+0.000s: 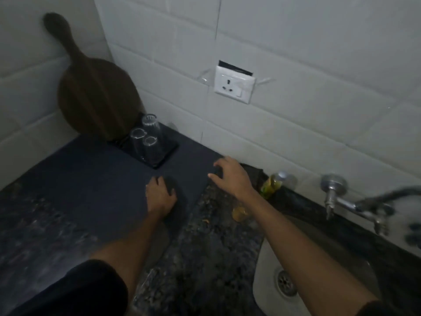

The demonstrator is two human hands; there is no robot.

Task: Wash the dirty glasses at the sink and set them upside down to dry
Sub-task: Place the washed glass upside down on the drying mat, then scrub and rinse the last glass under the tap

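Three clear glasses (145, 139) stand upside down on a small black tray (169, 148) at the back of the counter. A small glass with an orange residue (238, 213) sits upright on the speckled counter by the sink (264, 265). My left hand (160, 197) rests palm down on a dark mat (95, 179), its fingertips bent onto the fabric. My right hand (230, 176) is spread over the mat's right edge, its fingers touching it. Neither hand holds a glass.
A round wooden board (91, 92) leans in the back corner behind the tray. A bottle of yellow-green liquid (272, 183) stands against the wall by the sink. A metal tap (335, 197) juts out at the right, and a wall socket (234, 84) is above the counter.
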